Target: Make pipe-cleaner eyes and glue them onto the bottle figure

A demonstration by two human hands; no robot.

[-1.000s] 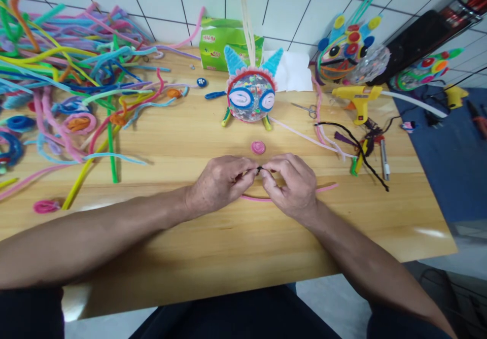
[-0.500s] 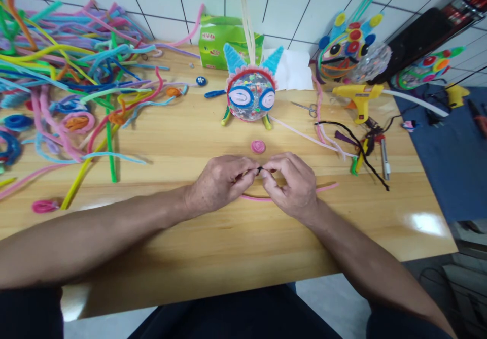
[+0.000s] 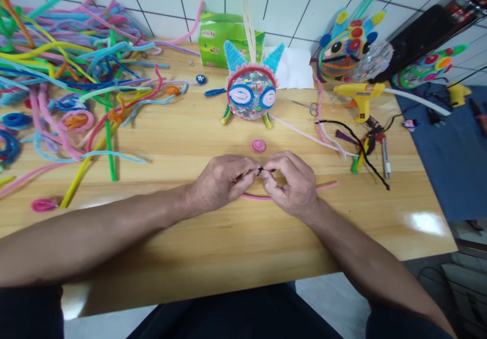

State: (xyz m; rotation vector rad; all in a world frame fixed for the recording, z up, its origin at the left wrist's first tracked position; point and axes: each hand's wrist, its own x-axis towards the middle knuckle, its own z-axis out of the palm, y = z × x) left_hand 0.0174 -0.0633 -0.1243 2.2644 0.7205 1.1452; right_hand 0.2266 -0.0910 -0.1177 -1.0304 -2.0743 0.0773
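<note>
My left hand (image 3: 224,182) and my right hand (image 3: 292,184) meet over the middle of the wooden table, fingertips pinched together. Between them is a small piece of black pipe cleaner (image 3: 261,170), gripped from both sides and mostly hidden by the fingers. Just beyond lies a coiled pink disc (image 3: 258,146). A pink pipe cleaner (image 3: 255,197) runs on the table beneath my hands. Farther back stands a clear round body (image 3: 249,106) with blue pipe-cleaner ears, white-and-blue eyes and short feet.
Many coloured pipe cleaners (image 3: 76,65) are heaped at the left. On the right are a yellow glue gun (image 3: 359,95), scissors (image 3: 310,108), a long black pipe cleaner (image 3: 352,135) and a utility knife (image 3: 386,159). A green packet (image 3: 216,44) stands by the tiled wall.
Almost nothing differs. Both hands keep the same pinch on the black piece, and the whole view has shifted very slightly.
</note>
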